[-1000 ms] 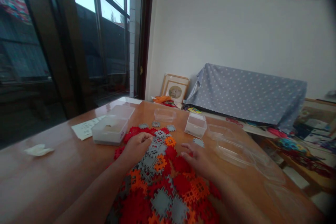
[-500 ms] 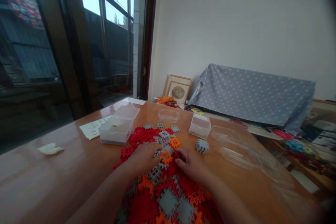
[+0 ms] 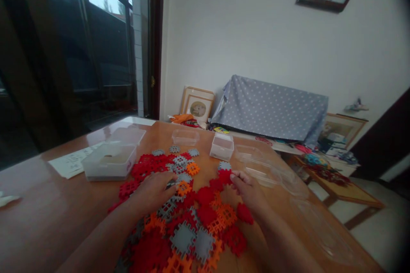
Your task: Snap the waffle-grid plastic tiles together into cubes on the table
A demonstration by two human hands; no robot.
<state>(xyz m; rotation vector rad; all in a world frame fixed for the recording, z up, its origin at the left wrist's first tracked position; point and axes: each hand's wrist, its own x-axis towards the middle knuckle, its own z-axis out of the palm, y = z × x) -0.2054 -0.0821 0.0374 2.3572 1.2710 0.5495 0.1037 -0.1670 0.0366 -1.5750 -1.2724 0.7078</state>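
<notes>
A spread of red, grey and orange plastic interlocking tiles with notched edges [image 3: 183, 237] covers the middle of the table. My left hand [image 3: 156, 187] rests low over the pile, its thumb and finger curled round a grey interlocking tile [image 3: 171, 183] that is mostly hidden. Right of the pile, my right hand [image 3: 248, 185] pinches a red interlocking tile [image 3: 225, 176] between thumb and fingers. That red tile is right at a stack of grey tiles [image 3: 224, 165] and hides most of it. Another red piece [image 3: 244, 213] lies by my right wrist.
A clear plastic box [image 3: 110, 164] stands left of the pile, near written paper [image 3: 68, 164]. A smaller clear box [image 3: 222, 147] stands behind the stack. Transparent lids and trays [image 3: 261, 172] line the table's right side. Another clear tray [image 3: 185, 137] sits at the back.
My right hand has moved right and away from the pile, taking a red tile to the grey stack. The left hand stays over the pile. The view has turned right.
</notes>
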